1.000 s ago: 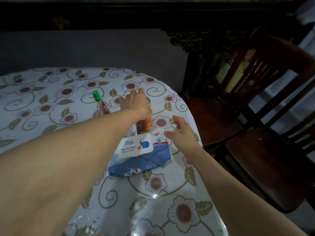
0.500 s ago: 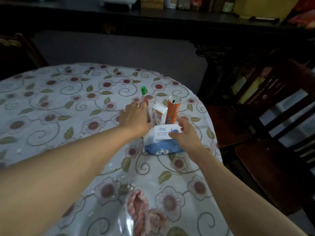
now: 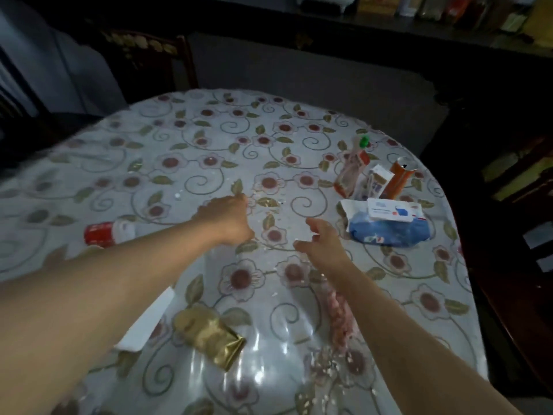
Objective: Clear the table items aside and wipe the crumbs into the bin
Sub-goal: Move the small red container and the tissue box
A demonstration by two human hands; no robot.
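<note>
Both hands hover over the middle of the flowered table. My left hand is loosely curled and holds nothing. My right hand has its fingers apart and is empty too. At the right edge stands a group: a blue wet-wipes pack, an orange can, a small white carton and a green-capped bottle. A red-and-white can lies on its side at the left. A gold pouch and a pink cloth lie near me. White crumbs are scattered on the cloth.
A white flat object lies partly under my left arm. Dark wooden chairs stand beyond the far edge and to the right. A dark sideboard with jars runs along the back. No bin is in view.
Both hands have let go of the wipes pack and the items beside it and drawn back left to the table's middle. The view has swung left, showing more of the table.
</note>
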